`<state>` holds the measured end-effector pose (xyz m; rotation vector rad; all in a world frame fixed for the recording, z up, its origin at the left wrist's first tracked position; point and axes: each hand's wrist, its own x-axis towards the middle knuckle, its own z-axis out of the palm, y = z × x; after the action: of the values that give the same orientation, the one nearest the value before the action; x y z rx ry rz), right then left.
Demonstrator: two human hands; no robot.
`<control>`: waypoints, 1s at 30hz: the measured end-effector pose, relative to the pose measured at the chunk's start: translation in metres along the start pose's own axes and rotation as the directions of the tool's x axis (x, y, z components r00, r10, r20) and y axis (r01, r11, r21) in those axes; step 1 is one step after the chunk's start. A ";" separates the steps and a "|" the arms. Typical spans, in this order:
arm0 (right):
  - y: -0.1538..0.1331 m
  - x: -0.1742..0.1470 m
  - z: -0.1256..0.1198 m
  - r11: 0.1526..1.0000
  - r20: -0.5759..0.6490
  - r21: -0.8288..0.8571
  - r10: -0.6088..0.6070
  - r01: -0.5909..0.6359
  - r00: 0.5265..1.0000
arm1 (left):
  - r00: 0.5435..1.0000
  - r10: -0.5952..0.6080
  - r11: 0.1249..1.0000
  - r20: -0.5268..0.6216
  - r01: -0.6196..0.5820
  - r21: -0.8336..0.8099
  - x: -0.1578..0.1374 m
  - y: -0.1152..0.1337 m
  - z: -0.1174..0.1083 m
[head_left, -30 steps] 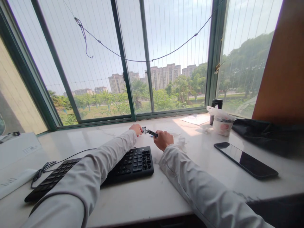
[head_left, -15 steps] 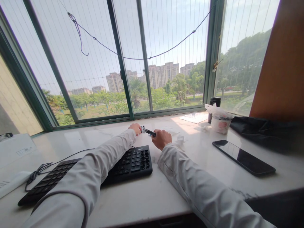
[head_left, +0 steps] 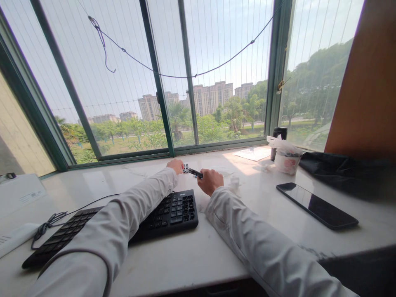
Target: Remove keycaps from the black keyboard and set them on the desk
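My right hand [head_left: 212, 180] is closed around a slim black tool [head_left: 195, 173] with a pale mark on its side; its exact kind is unclear. The tool points left, its tip close to a cluster of small dark pieces [head_left: 186, 168], perhaps keycaps. My left hand [head_left: 175, 166] is at the left side of this cluster with fingers curled; what they pinch is too small to make out. Nearer to me lies a black keyboard [head_left: 173, 210], partly under my left forearm. Several positions at its right end look different from the other keys.
A black phone [head_left: 317, 206] lies on the white marbled tabletop [head_left: 185, 264] at right. Behind it are a plastic-bagged tub [head_left: 287, 161], a dark cylinder [head_left: 280, 133], paper [head_left: 253, 154] and black cloth [head_left: 337, 169]. A coiled cable [head_left: 46, 227] and white box [head_left: 21, 192] are at left.
My left hand has shifted slightly left, and more of the small dark pieces show beside it. My right hand and the black tool have barely moved.
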<state>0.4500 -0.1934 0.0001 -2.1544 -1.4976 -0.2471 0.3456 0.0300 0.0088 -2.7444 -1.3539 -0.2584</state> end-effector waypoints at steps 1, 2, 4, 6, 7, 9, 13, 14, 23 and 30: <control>0.000 0.000 0.000 1.000 0.002 -0.002 0.002 -0.002 1.000 | 0.999 0.034 0.999 -0.013 -0.034 0.026 -0.001 0.000 -0.002; 0.000 0.000 0.000 1.000 0.004 -0.004 0.002 -0.002 1.000 | 0.997 0.071 0.996 -0.019 -0.070 0.048 -0.002 0.000 -0.003; 0.000 0.000 0.000 1.000 0.006 -0.007 -0.001 0.001 1.000 | 0.991 0.133 0.988 -0.013 -0.132 0.084 -0.002 -0.001 -0.002; 0.000 0.000 0.000 1.000 0.005 -0.006 -0.004 0.004 1.000 | 0.986 0.167 0.980 -0.005 -0.165 0.113 -0.002 -0.001 -0.001; 0.000 0.000 0.000 1.000 0.004 -0.005 -0.005 0.005 1.000 | 0.985 0.172 0.977 -0.005 -0.170 0.126 -0.002 -0.002 0.001; 0.001 0.001 0.000 1.000 0.004 -0.002 -0.005 0.005 1.000 | 0.985 0.174 0.974 -0.010 -0.171 0.149 -0.002 -0.002 0.003; 0.001 0.001 0.001 1.000 -0.005 -0.001 -0.011 0.011 1.000 | 0.984 0.175 0.969 -0.019 -0.169 0.183 -0.002 -0.002 0.004; 0.001 0.001 0.001 1.000 -0.008 -0.001 -0.013 0.013 1.000 | 0.984 0.175 0.968 -0.021 -0.168 0.189 -0.003 -0.001 0.004; 0.002 0.001 0.001 1.000 0.005 0.000 -0.008 0.008 1.000 | 0.984 0.178 0.962 -0.018 -0.170 0.216 -0.006 0.003 -0.001; 0.003 0.002 0.003 1.000 -0.020 -0.007 -0.013 0.013 1.000 | 0.988 0.154 0.965 -0.026 -0.145 0.221 -0.005 0.001 0.000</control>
<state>0.4527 -0.1911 -0.0023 -2.1423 -1.5020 -0.2783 0.3435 0.0258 0.0077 -2.6232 -1.0861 -0.1478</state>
